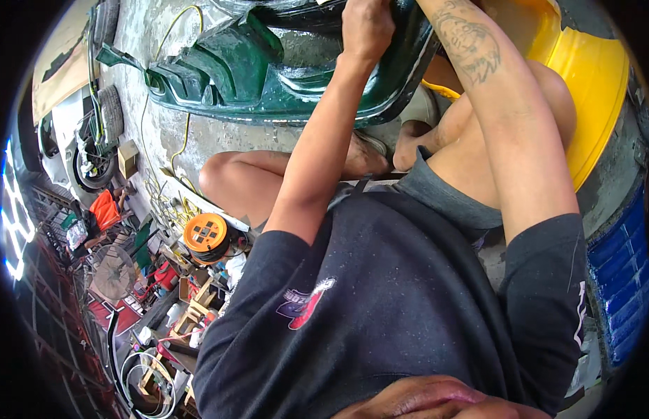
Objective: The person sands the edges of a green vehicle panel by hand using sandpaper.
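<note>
A glossy dark green moulded panel [226,77], with slatted vent shapes and a curved rim, lies on the grey floor in front of my crossed legs. Over its near right part my left hand [367,29] is closed, knuckles up, at the top edge of the view. Its fingertips are cut off, so whatever they grip is hidden. A small white scrap shows just left of that hand. My tattooed right forearm [471,49] reaches up past the panel's right end, and the hand itself lies beyond the frame.
A yellow curved plastic-looking piece [596,91] is at my right, with a blue ribbed panel [624,279] below it. To my left are an orange cable reel [205,232], a round fan [113,271], a wheel [94,164] and cluttered tools. A yellow cord [185,136] crosses the floor.
</note>
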### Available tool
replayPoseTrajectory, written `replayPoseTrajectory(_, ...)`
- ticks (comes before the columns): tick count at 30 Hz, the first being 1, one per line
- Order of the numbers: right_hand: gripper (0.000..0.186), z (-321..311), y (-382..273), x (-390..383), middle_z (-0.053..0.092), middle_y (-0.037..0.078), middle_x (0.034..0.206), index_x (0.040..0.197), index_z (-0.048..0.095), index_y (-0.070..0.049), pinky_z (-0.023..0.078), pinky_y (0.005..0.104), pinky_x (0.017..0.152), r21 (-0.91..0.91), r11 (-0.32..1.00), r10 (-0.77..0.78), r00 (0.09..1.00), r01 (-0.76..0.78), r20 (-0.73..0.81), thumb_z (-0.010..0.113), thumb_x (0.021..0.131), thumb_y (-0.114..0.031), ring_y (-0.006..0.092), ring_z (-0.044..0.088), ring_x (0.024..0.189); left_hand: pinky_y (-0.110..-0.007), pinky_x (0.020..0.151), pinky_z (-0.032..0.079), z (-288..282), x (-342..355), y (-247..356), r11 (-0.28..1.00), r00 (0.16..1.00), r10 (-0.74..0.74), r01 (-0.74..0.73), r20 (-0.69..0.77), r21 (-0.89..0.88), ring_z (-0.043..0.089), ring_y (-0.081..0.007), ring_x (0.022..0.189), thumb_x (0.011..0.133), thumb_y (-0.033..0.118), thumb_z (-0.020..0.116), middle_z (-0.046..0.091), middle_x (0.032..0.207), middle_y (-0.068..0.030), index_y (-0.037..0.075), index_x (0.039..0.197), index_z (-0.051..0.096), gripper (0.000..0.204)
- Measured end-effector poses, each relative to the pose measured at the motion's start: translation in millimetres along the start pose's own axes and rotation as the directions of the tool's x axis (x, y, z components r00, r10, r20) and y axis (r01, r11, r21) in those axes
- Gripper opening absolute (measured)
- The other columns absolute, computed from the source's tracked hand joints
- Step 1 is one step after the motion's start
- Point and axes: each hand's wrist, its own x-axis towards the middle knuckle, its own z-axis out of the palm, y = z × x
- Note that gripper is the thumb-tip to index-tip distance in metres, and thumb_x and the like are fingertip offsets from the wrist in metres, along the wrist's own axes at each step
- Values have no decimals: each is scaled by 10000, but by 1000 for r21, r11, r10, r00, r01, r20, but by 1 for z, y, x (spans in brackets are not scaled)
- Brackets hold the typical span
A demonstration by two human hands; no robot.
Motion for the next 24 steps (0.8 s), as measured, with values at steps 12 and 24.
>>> replayPoseTrajectory(12, 289, -4, -1, -1, 727, 234, 1121, 1071, 756, -19, 560, 499, 889, -6, 999, -45, 999, 45, -10, 556, 920, -163, 402, 700, 1082, -532, 638, 483, -8, -28, 1, 996, 996, -90, 90, 5, 19, 587, -479, 766, 892, 7, 649, 557, 845, -207, 22, 874, 537, 115)
replayPoseTrajectory(24, 233, -4, -6, -1, 734, 242, 1085, 1022, 763, -21, 577, 498, 859, -27, 999, 22, 999, -23, -40, 568, 930, -109, 407, 707, 1069, -531, 624, 465, -22, -40, 11, 985, 983, -166, 169, 72, -35, 568, -471, 754, 873, -19, 633, 533, 814, -199, 22, 836, 513, 132)
